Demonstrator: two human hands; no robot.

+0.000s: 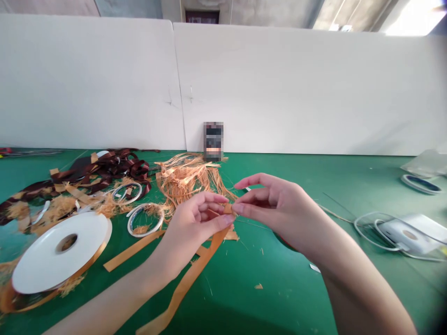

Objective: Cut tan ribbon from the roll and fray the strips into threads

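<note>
White panels (296,88) stand behind a green table (279,298). A white spool (38,249) lies to my left, and a bundle of orange fibres (185,177) spreads beyond my hands. My right hand (282,204) pinches the upper end of an orange ribbon (195,271) between thumb and finger; my left hand (192,218) pinches it just beside, thumb on top. The ribbon's tail trails toward me. It looks light, soft, perhaps slippery, hardly fragile though its edges may fray, so I'd grip it flat, near the end.
</note>
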